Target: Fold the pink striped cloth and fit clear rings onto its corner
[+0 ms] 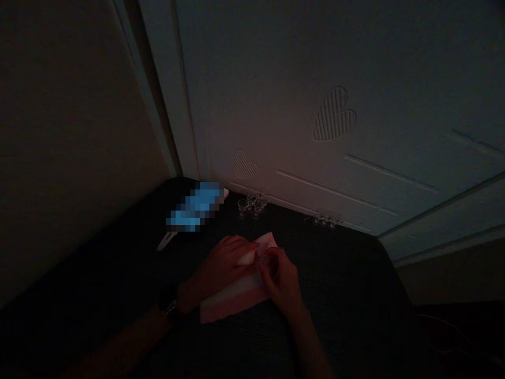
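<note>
In dim light, a pink and white cloth lies on the dark table under both my hands. My left hand, with a dark watch on its wrist, grips the cloth with the fingers over its upper part. My right hand has its fingers curled in a pinch at the cloth's right side. Between the hands a small clear glass shows faintly at the right fingertips; its shape is mostly hidden by fingers and cloth.
Several small clear stemmed glasses stand at the back of the table. More small glasses are farther right, by the white panel with heart reliefs. A lit, blurred-out phone-like screen leans on a white stand at left.
</note>
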`<move>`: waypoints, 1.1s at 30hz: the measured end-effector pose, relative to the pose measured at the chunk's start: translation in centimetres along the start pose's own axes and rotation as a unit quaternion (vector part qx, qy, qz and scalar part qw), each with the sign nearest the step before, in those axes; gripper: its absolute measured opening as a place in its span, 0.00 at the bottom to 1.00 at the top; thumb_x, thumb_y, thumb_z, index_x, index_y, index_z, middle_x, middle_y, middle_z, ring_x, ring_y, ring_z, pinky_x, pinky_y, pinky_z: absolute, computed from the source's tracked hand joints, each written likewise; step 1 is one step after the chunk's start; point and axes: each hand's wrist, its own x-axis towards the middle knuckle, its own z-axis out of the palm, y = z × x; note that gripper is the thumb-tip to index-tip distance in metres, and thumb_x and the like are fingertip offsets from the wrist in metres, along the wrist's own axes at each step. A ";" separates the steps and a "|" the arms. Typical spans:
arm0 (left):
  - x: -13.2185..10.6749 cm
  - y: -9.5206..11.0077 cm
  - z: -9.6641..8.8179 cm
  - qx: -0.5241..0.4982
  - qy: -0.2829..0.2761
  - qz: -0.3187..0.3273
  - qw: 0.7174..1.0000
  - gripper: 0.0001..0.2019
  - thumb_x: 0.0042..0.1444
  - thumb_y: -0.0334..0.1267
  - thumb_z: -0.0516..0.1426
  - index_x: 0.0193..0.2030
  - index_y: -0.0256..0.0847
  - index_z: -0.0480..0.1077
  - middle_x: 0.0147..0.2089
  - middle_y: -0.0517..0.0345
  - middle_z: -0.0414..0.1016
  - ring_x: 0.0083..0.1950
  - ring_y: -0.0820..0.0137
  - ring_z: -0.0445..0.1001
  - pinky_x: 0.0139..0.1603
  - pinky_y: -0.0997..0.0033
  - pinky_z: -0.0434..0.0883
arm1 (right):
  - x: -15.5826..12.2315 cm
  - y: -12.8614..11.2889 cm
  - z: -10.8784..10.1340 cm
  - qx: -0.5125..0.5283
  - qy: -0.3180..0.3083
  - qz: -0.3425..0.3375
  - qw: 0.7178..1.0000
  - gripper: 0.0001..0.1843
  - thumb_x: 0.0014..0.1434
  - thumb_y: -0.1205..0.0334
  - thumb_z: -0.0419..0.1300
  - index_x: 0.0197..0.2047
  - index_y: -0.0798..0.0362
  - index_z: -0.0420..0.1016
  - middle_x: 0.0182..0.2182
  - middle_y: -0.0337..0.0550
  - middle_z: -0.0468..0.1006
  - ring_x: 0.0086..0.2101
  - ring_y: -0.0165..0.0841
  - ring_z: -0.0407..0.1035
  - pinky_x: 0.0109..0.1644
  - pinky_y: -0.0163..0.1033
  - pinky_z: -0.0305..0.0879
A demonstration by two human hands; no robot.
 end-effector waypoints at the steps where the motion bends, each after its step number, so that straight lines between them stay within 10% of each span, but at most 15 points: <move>1: 0.0 -0.1 0.0 0.000 -0.001 -0.007 1.000 0.18 0.55 0.47 0.53 0.50 0.43 0.65 0.47 0.54 0.71 0.47 0.64 0.66 0.49 0.62 0.62 | 0.0 0.0 -0.1 -0.002 -0.003 -0.002 1.000 0.11 0.57 0.61 0.53 0.44 0.51 0.63 0.34 0.40 0.71 0.32 0.30 0.67 0.34 0.34 0.62; 33: 0.0 0.7 -0.4 -0.008 -0.006 -0.037 0.999 0.13 0.56 0.45 0.53 0.46 0.42 0.65 0.46 0.57 0.70 0.47 0.67 0.65 0.50 0.63 0.61 | 0.1 0.6 0.1 -0.004 -0.002 0.031 1.000 0.10 0.59 0.61 0.50 0.44 0.52 0.63 0.34 0.40 0.73 0.31 0.29 0.67 0.35 0.33 0.60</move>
